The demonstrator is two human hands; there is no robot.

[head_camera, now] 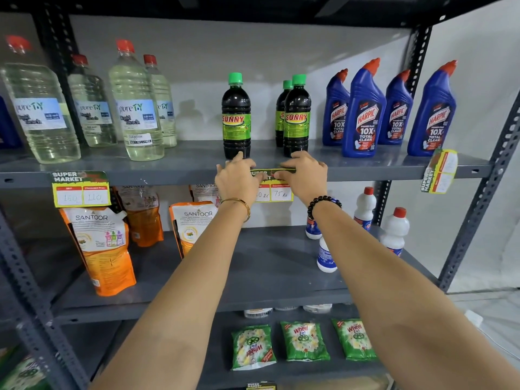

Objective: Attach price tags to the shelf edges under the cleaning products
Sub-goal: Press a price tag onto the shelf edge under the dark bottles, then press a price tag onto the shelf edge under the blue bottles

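A yellow and green price tag hangs on the grey shelf edge below the dark Sunny bottles. My left hand presses its left part and my right hand presses its top right, fingers bent over the edge. Handwritten numbers show on the tag's white boxes between my hands. Another tag is fixed under the bleach bottles. A third tag hangs tilted under the blue Harpic bottles.
Orange Santoor pouches and white bottles stand on the shelf below. Green Wheel packets lie on a lower shelf. Slotted metal uprights frame the rack; a white wall is behind and to the right.
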